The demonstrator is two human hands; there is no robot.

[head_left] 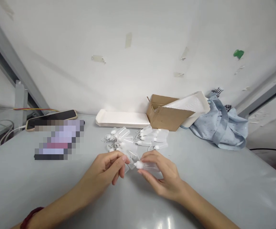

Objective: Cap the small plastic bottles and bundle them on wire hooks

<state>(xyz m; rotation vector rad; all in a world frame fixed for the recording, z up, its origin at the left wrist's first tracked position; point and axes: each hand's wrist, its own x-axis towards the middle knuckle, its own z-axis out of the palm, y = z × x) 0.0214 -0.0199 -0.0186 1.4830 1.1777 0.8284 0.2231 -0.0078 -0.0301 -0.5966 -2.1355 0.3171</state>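
Note:
Between the thumb and fingers of my right hand (163, 175) lies a small clear bottle (149, 166) with a white cap, its tip pointing left. My left hand (112, 165) is just left of that tip, thumb and index finger pinched together; what they hold, if anything, is too small to make out. Just beyond my hands, a loose pile of similar clear bottles (125, 140) with white caps and thin white cords spreads over the grey table (90, 203). More such bottles (160, 136) lie on the right side of the pile.
Behind the bottles are a stack of white trays (123, 119) and an open cardboard box (167, 117) with white trays leaning in it. A light blue cloth bag (223, 127) sits at right. Two phones (52, 118) lie at left, one blurred. A white wall (138, 73) stands behind.

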